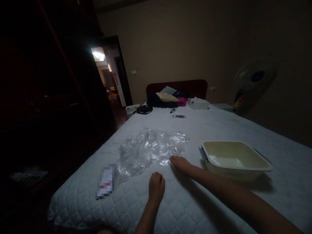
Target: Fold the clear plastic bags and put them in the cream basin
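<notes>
A crumpled sheet of clear plastic, perhaps a bag (146, 151), lies spread over the white quilted bed. My right hand (181, 165) reaches in from the right, its fingers closed together at the near right edge of the plastic. Just below that edge, my left hand (156, 187) rests with its fingers curled in; whatever it may hold is hidden. A cream plastic basin (240, 174) with grey handles stands to the right of my right forearm. At the left, near the plastic, is a small white packet (106, 182) with a red stripe, its face blurred out.
Farther up the bed (195, 208) lie a slim dark item (179, 116), a small purple-and-white tube (173, 110) and a black bag (144, 109). By the headboard are a pillow (167, 97), a pink roll (181, 102) and a white box (198, 104). A fan (257, 76) stands at right.
</notes>
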`<state>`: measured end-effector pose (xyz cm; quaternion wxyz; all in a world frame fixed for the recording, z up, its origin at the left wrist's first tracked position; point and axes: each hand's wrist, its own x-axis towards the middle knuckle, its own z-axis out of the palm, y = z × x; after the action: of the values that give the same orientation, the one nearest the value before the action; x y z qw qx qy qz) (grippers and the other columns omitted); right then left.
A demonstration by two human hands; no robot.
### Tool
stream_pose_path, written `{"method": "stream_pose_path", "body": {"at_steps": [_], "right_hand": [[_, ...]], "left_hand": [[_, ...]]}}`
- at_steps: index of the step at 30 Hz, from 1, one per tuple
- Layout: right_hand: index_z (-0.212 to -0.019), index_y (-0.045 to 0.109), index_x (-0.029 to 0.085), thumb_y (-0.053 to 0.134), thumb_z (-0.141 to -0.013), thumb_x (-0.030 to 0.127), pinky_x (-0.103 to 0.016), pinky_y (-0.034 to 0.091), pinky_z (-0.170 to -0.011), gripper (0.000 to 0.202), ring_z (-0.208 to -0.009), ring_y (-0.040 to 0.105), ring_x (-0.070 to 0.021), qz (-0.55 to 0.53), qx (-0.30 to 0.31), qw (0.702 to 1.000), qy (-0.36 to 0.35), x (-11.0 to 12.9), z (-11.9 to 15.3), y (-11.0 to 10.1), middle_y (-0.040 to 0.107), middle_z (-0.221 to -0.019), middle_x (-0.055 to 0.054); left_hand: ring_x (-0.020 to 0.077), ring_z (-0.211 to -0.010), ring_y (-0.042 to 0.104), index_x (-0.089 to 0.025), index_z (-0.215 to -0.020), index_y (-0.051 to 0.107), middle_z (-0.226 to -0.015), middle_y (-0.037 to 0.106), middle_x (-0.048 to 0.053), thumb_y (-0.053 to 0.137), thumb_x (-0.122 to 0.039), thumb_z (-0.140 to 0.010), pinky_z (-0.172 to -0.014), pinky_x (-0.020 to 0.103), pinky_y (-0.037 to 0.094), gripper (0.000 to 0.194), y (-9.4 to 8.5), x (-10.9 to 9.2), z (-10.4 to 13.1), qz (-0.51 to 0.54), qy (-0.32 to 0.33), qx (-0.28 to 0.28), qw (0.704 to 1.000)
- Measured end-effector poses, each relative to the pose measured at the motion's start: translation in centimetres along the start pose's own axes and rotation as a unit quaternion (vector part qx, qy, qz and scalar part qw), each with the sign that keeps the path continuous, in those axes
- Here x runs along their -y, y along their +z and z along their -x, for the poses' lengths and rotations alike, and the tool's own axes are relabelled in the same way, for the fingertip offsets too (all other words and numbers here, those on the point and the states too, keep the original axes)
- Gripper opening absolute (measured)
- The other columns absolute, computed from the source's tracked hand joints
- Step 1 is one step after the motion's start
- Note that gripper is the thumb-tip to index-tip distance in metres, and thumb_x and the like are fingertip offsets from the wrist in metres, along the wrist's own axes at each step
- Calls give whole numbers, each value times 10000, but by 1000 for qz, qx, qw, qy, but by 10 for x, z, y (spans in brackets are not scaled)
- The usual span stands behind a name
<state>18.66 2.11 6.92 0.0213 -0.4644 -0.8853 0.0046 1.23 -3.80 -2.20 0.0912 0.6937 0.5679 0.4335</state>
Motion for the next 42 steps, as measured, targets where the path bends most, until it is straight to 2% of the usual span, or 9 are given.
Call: {"method": "stream_pose_path", "body": {"at_steps": [8,15,18,22,25,28,32,35,42], "right_hand": [[-744,622,140,482,-711,74,-313,422,-703,158,-805,605,-238,-24,27,998,49,-5,17,8,654,-855,-127],[-866,576,157,385,-788,145,-279,429,-725,207,-843,571,-173,-165,-95,977,93,-23,35,-18,623,-894,-75],[-897,549,167,446,-774,278,-299,464,-684,195,-766,585,-163,-419,-161,883,136,-28,41,-33,593,-812,-40],[-947,526,205,564,-696,402,-322,491,-694,321,-765,590,-154,-642,-168,730,162,-23,53,-50,540,-821,-14],[-926,540,219,620,-665,364,-332,495,-721,309,-756,586,-146,-694,-145,682,180,-15,62,-56,537,-823,-8],[-922,546,213,636,-663,318,-312,495,-696,294,-721,585,-134,-714,-117,662,195,-11,68,-55,553,-817,-9],[-937,542,204,625,-661,318,-240,461,-562,309,-628,543,-102,-694,-112,677,217,-16,76,-49,538,-754,9],[-965,536,205,622,-644,342,-213,405,-490,360,-556,491,-87,-657,-95,708,242,-22,81,-44,507,-684,32],[-910,600,191,471,-745,536,-275,446,-640,403,-800,566,-186,-512,-62,831,209,-18,84,-42,616,-891,-60]], "left_hand": [[197,-736,472,-191,-676,528,-728,515,59,397,-117,-792,-697,304,355,190,2,-4,1,-74,29,8,997],[194,-727,473,-193,-662,541,-711,522,48,448,-160,-773,-699,309,352,149,-2,-14,1,44,-21,-15,999],[183,-727,502,-190,-681,557,-722,544,35,507,-230,-753,-694,295,377,97,0,-29,-2,191,-125,-35,973],[203,-849,560,-175,-880,594,-934,603,79,653,-374,-659,-727,291,422,304,7,-58,-12,449,-215,45,866],[222,-900,574,-200,-1034,529,-1097,551,106,725,-452,-560,-686,296,459,571,12,-78,-20,576,-254,75,774],[224,-932,571,-190,-1000,548,-1085,565,102,739,-463,-538,-732,301,459,570,12,-88,-26,597,-270,47,754],[217,-848,594,-125,-854,614,-881,642,95,710,-461,-585,-718,277,449,441,7,-87,-31,573,-260,46,776],[176,-693,606,-119,-762,609,-729,641,63,657,-513,-628,-652,264,451,419,4,-84,-32,585,-275,30,763],[186,-485,581,-96,-615,580,-510,591,67,598,-633,-597,-526,281,449,537,2,-92,-28,505,-343,41,791]]}}
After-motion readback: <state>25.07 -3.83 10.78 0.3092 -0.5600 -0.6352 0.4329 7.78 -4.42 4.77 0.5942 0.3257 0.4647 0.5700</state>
